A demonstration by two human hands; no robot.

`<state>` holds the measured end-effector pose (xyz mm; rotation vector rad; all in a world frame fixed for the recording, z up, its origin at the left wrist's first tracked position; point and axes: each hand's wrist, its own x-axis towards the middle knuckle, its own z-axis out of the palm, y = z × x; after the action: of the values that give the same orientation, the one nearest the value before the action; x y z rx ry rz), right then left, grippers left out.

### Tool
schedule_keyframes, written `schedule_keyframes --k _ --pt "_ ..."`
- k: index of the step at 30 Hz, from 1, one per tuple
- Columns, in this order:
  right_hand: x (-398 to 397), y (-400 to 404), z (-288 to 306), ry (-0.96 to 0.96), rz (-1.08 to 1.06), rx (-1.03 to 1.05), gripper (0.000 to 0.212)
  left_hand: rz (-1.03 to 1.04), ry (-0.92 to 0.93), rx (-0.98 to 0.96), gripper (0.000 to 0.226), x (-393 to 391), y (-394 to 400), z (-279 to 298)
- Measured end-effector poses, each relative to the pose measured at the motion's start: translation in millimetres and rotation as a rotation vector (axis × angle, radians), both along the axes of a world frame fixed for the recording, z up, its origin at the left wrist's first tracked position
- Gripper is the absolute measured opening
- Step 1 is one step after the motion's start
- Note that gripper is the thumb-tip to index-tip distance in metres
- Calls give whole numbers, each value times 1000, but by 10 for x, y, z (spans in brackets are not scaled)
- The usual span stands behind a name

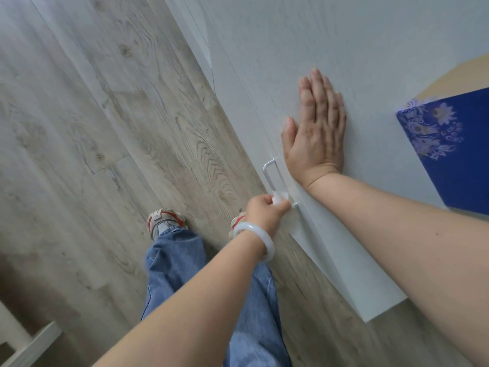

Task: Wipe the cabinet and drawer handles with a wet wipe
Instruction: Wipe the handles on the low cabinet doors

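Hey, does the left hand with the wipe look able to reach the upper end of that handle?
Probably yes. The left hand grips the wipe at the handle's lower end; the bar above is bare, and the right hand lies flat on the door beside it.

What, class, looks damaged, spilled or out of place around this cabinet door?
Nothing stands out. The left hand holds the wet wipe on the lower end of the handle; the right hand lies flat on the cabinet door. No spill or damage is visible.
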<state>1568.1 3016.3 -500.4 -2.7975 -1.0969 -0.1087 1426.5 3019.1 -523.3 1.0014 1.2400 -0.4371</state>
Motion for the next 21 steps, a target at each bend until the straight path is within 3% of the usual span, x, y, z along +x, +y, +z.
schedule_keyframes --k 4,8,13,16,21 --pt "-11 6 -1 -5 3 4 65 -14 -50 82 28 41 125 -26" --pt "-18 13 -4 -9 -3 -4 66 181 -94 61 14 84 304 -2" --pt "-6 12 14 -3 -3 2 66 88 -54 -40 31 -33 -45 40" --pt "-13 11 9 -8 0 7 66 68 -72 23 24 7 127 -5" --pt "-11 24 3 -13 -2 7 65 217 -65 22 14 51 116 36"
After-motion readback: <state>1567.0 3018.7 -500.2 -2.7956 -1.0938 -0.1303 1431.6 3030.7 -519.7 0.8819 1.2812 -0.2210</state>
